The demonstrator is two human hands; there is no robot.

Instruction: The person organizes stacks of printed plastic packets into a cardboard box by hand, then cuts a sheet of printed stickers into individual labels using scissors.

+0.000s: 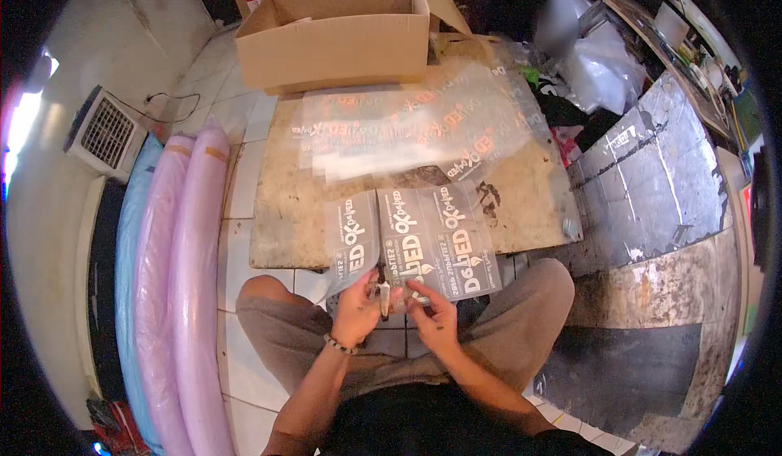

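A clear plastic sheet printed with white lettering hangs over the near edge of the board toward my lap. A lengthwise gap divides it into a narrow left strip and a wider right part. My left hand, with a beaded bracelet at the wrist, is closed around a small silver-and-black tool at the near end of the gap. The tool's exact kind is unclear. My right hand pinches the sheet's near edge just to the right, thumb and fingers together.
More printed plastic sheets lie overlapped on the wooden board. An open cardboard box stands at the back. Pink wrapped rolls and a blue roll lie left. Worn grey panels are at right.
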